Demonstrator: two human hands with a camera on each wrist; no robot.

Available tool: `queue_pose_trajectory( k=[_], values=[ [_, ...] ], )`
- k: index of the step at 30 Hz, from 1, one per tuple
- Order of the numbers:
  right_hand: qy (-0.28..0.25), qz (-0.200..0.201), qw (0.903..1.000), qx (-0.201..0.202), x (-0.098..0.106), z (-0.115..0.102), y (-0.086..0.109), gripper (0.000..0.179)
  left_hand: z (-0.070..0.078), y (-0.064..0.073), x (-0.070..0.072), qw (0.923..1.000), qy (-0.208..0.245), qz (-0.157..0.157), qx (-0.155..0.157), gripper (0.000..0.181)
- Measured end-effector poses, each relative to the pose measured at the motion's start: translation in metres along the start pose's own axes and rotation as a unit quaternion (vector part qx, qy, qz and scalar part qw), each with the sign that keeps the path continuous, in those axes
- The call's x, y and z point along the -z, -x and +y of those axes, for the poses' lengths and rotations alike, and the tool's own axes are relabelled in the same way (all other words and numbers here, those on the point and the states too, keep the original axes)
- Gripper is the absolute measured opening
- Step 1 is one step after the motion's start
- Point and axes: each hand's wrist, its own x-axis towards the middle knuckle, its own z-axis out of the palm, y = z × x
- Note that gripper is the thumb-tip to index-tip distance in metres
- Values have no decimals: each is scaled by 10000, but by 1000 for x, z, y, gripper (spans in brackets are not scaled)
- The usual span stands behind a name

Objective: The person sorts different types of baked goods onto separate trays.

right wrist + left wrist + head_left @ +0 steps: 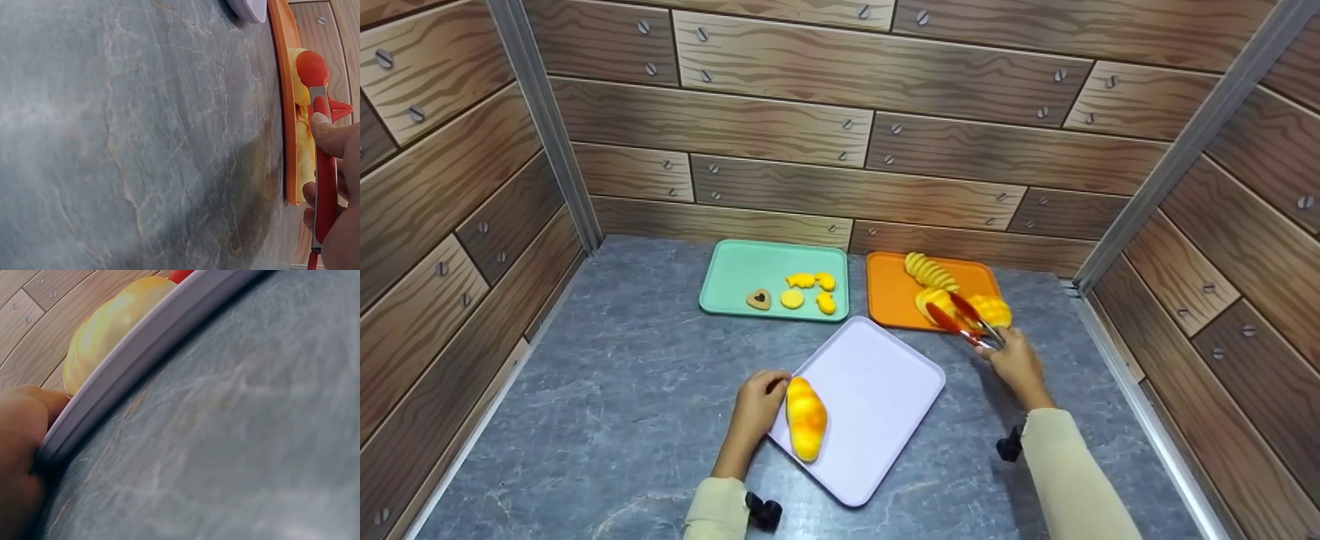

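Observation:
My left hand (756,409) holds the left edge of a lavender tray (877,405), thumb and fingers at its rim (107,377). An elongated, golden-yellow toy bread (807,420) lies on that tray, close beside the left fingers. My right hand (1020,369) grips red-and-metal tongs (325,185). Their red tips are spread over the orange tray (889,292), at a rounded yellow bread (928,298); whether they touch it I cannot tell. Also on the orange tray are a ridged, twisted bread (930,271) and a bumpy yellow bread (991,309) near the right hand.
A mint-green tray (742,270) stands at the back left, bearing several small yellow pieces and a brown cookie (759,299) with a dark heart. Wood-patterned walls (780,127) enclose the grey marbled table (622,390) at the back and both sides.

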Motion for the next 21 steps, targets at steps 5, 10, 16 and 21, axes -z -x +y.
queue_pose_trajectory(
  k=[5,10,16,21],
  values=[
    [-22,3,9999,-154,-1,-4,3,58,0,0,1,10000,-25,-19,28,16],
    [-79,23,9996,-271,0,-5,8,69,0,1,1,9997,-76,94,-204,14],
    [-406,2,9982,-433,0,-1,18,76,-1,1,1,9994,-83,131,-296,14],
    [-469,135,9985,-250,-2,-6,36,72,1,0,2,9997,-93,67,-228,14]
  ],
)
